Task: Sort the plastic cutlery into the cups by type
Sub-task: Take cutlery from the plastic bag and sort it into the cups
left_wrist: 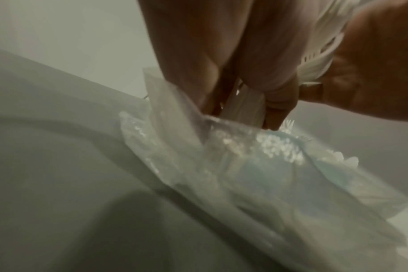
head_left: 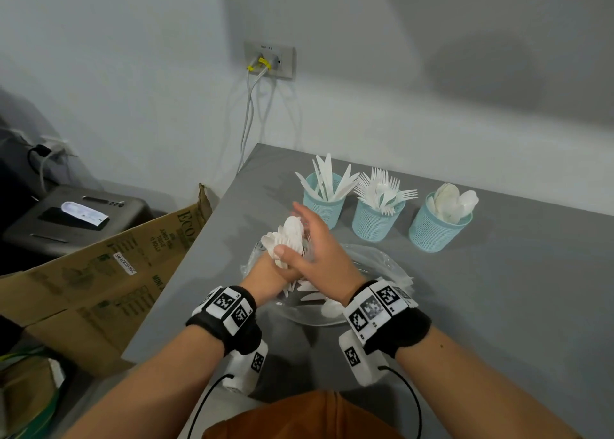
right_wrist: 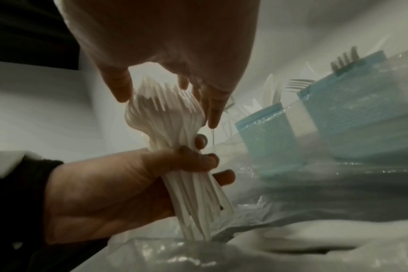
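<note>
My left hand [head_left: 269,272] [right_wrist: 128,184] grips a bundle of white plastic forks [head_left: 289,235] [right_wrist: 165,114] by the handles, upright above a clear plastic bag [head_left: 375,262] [left_wrist: 221,165]. My right hand [head_left: 315,242] [right_wrist: 175,46] lies over the fork heads with straight fingers, the thumb touching one side. More white cutlery [head_left: 315,292] lies in the bag. Behind stand three teal mesh cups: one with knives [head_left: 324,202], one with forks [head_left: 377,217], one with spoons [head_left: 435,229].
The grey table [head_left: 498,305] has its left edge close beside my left hand. Cardboard boxes [head_left: 99,272] lean against that edge. A wall socket with cables [head_left: 269,61] sits behind the table's corner. A dark device [head_left: 73,216] stands at far left.
</note>
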Action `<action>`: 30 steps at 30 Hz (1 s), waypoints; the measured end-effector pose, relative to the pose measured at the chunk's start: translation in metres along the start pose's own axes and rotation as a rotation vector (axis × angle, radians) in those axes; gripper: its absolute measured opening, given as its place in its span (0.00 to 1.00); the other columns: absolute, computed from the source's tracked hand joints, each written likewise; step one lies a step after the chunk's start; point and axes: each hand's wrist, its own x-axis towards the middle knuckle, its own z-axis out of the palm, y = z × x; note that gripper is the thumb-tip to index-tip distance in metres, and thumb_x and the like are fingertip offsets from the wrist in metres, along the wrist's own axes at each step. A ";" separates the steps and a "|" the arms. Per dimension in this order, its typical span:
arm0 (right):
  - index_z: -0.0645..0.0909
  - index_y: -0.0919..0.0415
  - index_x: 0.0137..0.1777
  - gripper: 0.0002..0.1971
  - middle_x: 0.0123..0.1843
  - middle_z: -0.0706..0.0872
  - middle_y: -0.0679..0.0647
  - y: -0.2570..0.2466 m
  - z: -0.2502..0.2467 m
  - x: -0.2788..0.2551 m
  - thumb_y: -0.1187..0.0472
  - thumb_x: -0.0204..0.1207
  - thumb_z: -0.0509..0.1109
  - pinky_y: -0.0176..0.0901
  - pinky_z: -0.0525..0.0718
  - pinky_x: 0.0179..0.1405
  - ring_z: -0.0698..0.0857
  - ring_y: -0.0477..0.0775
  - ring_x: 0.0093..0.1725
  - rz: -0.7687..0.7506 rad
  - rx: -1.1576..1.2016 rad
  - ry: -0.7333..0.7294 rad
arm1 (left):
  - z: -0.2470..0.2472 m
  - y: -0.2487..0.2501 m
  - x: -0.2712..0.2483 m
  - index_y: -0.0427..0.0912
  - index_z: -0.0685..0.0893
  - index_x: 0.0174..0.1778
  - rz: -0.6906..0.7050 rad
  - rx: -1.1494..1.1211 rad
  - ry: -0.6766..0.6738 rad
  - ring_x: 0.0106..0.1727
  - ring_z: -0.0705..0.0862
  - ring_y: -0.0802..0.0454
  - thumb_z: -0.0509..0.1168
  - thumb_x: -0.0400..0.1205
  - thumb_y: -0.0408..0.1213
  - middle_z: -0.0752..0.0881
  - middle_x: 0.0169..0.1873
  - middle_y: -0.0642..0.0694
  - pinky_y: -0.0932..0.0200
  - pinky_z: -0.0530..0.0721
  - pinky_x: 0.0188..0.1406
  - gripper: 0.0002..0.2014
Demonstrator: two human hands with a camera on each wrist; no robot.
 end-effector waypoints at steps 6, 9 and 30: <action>0.65 0.52 0.78 0.36 0.73 0.73 0.47 0.008 0.003 -0.002 0.52 0.72 0.76 0.46 0.72 0.75 0.72 0.41 0.71 0.035 -0.077 -0.063 | 0.001 0.001 0.005 0.48 0.82 0.49 0.009 -0.020 0.004 0.44 0.88 0.61 0.64 0.81 0.29 0.86 0.43 0.44 0.62 0.88 0.45 0.08; 0.62 0.50 0.79 0.38 0.75 0.71 0.46 0.010 0.002 -0.004 0.49 0.71 0.76 0.40 0.70 0.74 0.70 0.38 0.72 0.050 -0.021 -0.075 | 0.001 -0.008 0.006 0.45 0.83 0.53 0.009 -0.034 -0.039 0.47 0.88 0.62 0.64 0.81 0.23 0.87 0.46 0.45 0.64 0.87 0.46 0.13; 0.79 0.53 0.49 0.08 0.46 0.87 0.54 -0.047 -0.080 0.037 0.59 0.85 0.59 0.50 0.81 0.55 0.85 0.52 0.49 -0.145 0.165 0.276 | 0.000 0.021 0.040 0.43 0.84 0.40 0.099 -0.013 -0.063 0.37 0.83 0.67 0.72 0.76 0.30 0.86 0.36 0.51 0.74 0.80 0.40 0.05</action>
